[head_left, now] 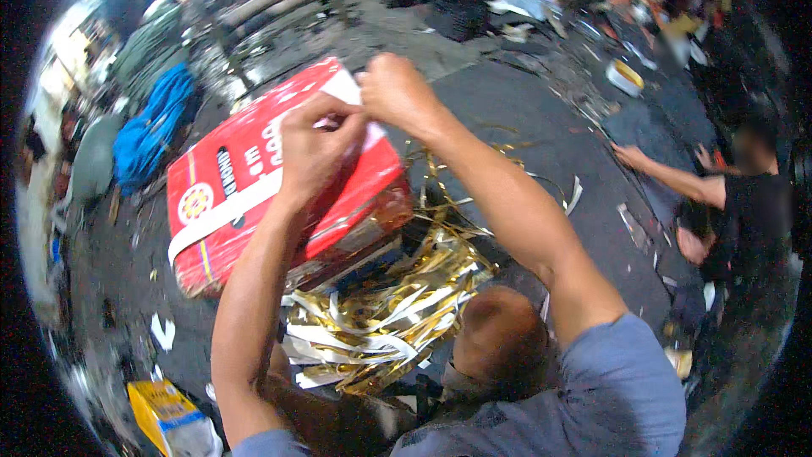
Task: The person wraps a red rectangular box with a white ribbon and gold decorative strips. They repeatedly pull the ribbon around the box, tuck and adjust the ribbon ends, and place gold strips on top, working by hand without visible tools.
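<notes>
Head view, red box: rests aslant on the dark ground, its printed upper face turned up (a round yellow-and-white emblem shows near the left end), its near side scuffed and brownish.
White strip: lies across the red box's upper face, bends over its left edge and runs in under the left forearm.
Left hand: above the right part of the red box; its grip is narrow, thumb and fingertips drawn together (whatever may lie between them I cannot tell).
Right hand: at the red box's far right corner, just beside the left hand; its grip is narrow too, fingers curled in, the contents hidden.
Gold and white strips: a loose, shiny heap on the near side of the red box, some strands trailing out to its right.
White scrap: near the red box, toward the viewer from its left end.
Yellow package: farther toward the viewer than that scrap, with blue and white on it.
Blue sheeting: crumpled, left of the red box.
Co-worker: in a dark top, well to the right of the red box, one arm stretched toward it.
</notes>
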